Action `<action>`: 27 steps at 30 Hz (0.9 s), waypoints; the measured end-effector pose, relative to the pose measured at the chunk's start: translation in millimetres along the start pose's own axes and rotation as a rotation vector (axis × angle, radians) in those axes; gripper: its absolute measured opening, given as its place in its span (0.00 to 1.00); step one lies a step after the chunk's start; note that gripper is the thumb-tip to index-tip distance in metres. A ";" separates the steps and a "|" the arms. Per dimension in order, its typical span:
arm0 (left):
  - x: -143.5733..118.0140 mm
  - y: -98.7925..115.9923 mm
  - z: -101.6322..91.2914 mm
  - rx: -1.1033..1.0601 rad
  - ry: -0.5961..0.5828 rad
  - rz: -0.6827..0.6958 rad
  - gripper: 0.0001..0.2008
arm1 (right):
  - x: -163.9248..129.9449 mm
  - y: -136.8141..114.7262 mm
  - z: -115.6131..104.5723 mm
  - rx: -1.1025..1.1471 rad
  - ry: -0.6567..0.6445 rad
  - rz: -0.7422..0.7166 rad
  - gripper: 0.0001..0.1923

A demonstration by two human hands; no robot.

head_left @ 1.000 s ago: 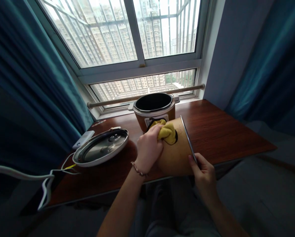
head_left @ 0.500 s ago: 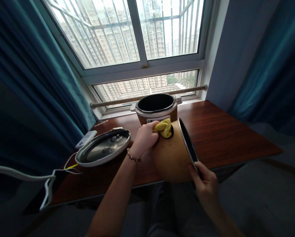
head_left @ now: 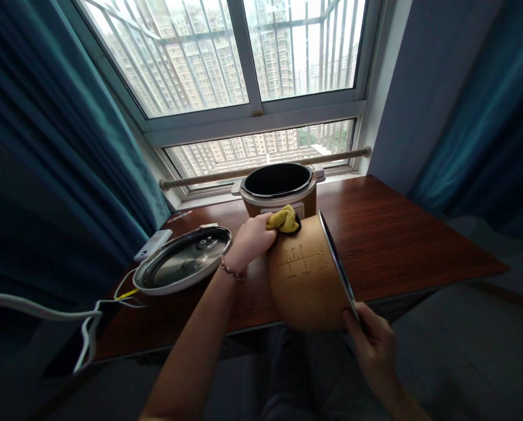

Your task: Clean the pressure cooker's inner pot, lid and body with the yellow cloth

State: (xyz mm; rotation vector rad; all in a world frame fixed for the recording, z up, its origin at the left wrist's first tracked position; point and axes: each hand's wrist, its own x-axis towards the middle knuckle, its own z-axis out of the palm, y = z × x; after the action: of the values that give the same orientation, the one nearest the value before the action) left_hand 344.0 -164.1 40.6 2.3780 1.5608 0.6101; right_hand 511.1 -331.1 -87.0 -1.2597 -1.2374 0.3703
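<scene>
Your left hand [head_left: 251,240] presses a soft cloth [head_left: 282,219] to the stiff, smooth pot [head_left: 305,280]; right hand [head_left: 373,339] pinches its rim.

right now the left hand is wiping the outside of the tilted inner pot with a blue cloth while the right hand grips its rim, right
Not quite: the cloth is yellow, not blue. The head view shows the left hand pressing it against the outside of the tilted inner pot, while the right hand grips the pot's rim.
</scene>
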 end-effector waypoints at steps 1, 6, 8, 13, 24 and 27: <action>-4.2 5.0 -1.3 -0.005 0.008 0.045 0.14 | -2.5 1.5 1.5 -0.008 0.019 -0.017 0.08; -33.2 40.8 -1.5 -0.054 0.049 0.245 0.17 | -13.6 6.1 13.6 -0.009 0.016 -0.035 0.07; -34.0 42.4 1.1 -0.005 0.064 0.207 0.16 | -17.1 5.6 20.0 -0.013 0.016 -0.051 0.06; -29.0 25.9 -0.8 0.067 0.114 -0.004 0.18 | -28.1 0.3 37.2 -0.042 0.019 -0.144 0.04; -82.5 55.8 16.1 -0.001 0.111 0.262 0.43 | -45.6 -6.7 67.9 -0.088 -0.056 -0.230 0.12; -84.8 55.5 26.2 -0.015 0.169 0.248 0.41 | -23.4 -13.4 37.6 -0.091 -0.174 -0.424 0.13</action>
State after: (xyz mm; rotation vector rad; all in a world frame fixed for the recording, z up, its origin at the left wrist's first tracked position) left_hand 372.1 -263.1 21.9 2.5889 1.3247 0.8914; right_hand 465.5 -335.2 -93.8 -1.0200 -1.6442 0.1162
